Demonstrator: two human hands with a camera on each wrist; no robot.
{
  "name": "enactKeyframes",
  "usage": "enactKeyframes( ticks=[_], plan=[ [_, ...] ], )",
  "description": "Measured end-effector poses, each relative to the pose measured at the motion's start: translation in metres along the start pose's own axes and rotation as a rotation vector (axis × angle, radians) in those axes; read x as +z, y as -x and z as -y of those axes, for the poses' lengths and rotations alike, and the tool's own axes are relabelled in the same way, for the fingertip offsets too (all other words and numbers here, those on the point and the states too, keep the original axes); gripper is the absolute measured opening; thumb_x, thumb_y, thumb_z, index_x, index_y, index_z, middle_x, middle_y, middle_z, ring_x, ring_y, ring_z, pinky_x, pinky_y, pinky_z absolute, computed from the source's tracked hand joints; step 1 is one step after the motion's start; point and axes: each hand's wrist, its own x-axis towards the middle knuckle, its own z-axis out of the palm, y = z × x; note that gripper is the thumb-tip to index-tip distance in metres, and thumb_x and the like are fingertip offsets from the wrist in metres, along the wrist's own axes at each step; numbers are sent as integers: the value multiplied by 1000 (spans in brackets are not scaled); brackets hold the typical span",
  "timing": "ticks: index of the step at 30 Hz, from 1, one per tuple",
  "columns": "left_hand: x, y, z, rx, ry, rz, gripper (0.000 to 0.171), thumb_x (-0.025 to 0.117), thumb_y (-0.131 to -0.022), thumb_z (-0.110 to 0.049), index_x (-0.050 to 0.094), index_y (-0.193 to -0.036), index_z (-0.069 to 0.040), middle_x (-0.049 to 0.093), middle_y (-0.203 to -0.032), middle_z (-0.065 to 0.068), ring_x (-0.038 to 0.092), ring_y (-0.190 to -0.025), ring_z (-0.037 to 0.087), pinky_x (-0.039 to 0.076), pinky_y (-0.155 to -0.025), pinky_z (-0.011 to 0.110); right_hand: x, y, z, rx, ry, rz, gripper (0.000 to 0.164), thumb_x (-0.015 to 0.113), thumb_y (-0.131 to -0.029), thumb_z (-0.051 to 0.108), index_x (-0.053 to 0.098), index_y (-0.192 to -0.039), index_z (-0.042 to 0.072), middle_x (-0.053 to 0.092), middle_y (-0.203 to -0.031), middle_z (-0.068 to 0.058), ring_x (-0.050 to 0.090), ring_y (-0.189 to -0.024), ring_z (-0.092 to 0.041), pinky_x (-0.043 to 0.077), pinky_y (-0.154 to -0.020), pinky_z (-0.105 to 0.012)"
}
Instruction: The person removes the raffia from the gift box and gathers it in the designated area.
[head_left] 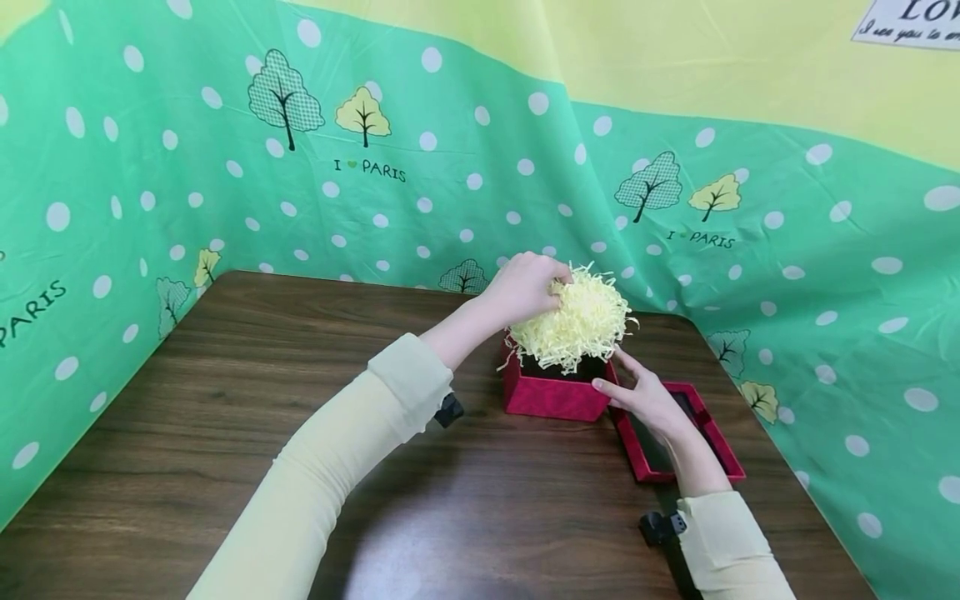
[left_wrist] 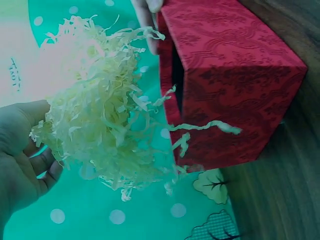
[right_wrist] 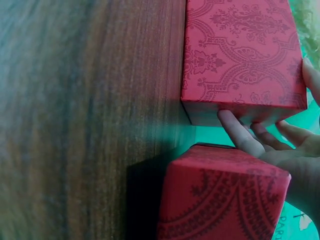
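My left hand [head_left: 525, 287] grips a fluffy clump of pale yellow shredded paper [head_left: 579, 321] from its upper left. The clump is over the mouth of a red patterned box [head_left: 555, 398], and a few loose strands trail past the rim, as the left wrist view shows. The box stands upright on the table, its inside dark. At its right side, my right hand [head_left: 648, 406] holds the box, thumb near the front corner and fingers along the side wall. In the right wrist view, these fingers [right_wrist: 240, 132] lie against the box's side.
A red lid [right_wrist: 225, 200] with a dark inside lies just right of the box, beneath my right forearm. The brown wooden table [head_left: 247, 400] meets a green dotted cloth [head_left: 420, 179] at the back and sides. A small black camera [head_left: 660, 528] sits at my right wrist.
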Motion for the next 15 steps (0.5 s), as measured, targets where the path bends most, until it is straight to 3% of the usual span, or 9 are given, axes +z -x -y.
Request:
enactKeyframes(
  ticks=[4,9,15],
  plan=[
    [-9,2,0,-27,-2,11,30,63,-81,-11,69,-110,-19,67,-106,-5,48,-64,11,34,-52,20,0,1,0,-1,2,2,84,65,-90,27,12,-153,12,13,-155,-20,26,-135,-37,53,-82,-30],
    [-20,6,0,-19,-12,4,29,64,-82,-11,70,-110,-16,68,-111,-3,54,-70,11,43,-61,22,0,1,0,-9,13,15,83,64,-90,29,13,-153,14,12,-156,-20,22,-137,-37,52,-86,-39],
    [-35,14,0,-12,-25,-11,28,64,-81,-9,70,-108,-16,69,-107,-2,57,-76,11,45,-62,23,1,-1,0,-19,11,22,77,63,-91,24,16,-152,19,13,-156,-17,23,-137,-38,48,-91,-50]
  ],
)
